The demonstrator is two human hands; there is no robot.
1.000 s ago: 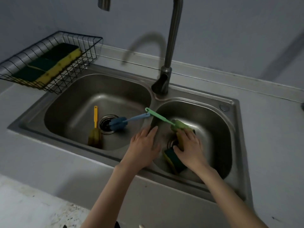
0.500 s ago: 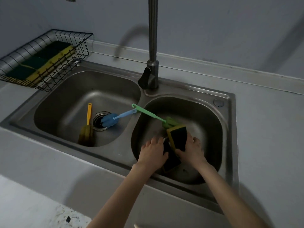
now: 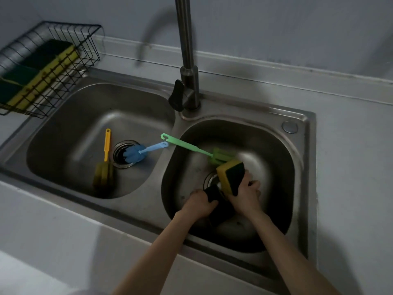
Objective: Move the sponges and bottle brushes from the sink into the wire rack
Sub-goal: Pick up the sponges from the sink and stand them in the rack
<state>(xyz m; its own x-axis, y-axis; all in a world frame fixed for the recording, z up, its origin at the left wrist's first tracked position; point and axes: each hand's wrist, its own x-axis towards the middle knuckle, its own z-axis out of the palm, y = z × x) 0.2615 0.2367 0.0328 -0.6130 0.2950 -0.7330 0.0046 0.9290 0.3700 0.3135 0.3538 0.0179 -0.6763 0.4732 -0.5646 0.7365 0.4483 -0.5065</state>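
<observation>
Both hands are down in the right basin of the steel sink (image 3: 306, 128). My right hand (image 3: 244, 194) grips a yellow-and-dark-green sponge (image 3: 230, 175), tilted up on end. My left hand (image 3: 200, 202) is closed on a second, dark sponge (image 3: 221, 206) lying low beside it. A green bottle brush (image 3: 191, 149) leans from the divider into the right basin. In the left basin lie a blue brush (image 3: 138, 153) over the drain and a yellow brush (image 3: 104, 165). The black wire rack (image 3: 70, 35) at the far left holds several sponges (image 3: 42, 69).
The tall faucet (image 3: 187, 60) rises behind the divider between the basins, its lever facing left. Grey counter surrounds the sink, with a raised ledge along the back wall. A round cap (image 3: 289, 126) sits in the sink's back right corner.
My right hand picked the yellow-and-green sponge off the basin floor and stood it up. My left hand moved from the divider into the right basin and closed on the dark sponge.
</observation>
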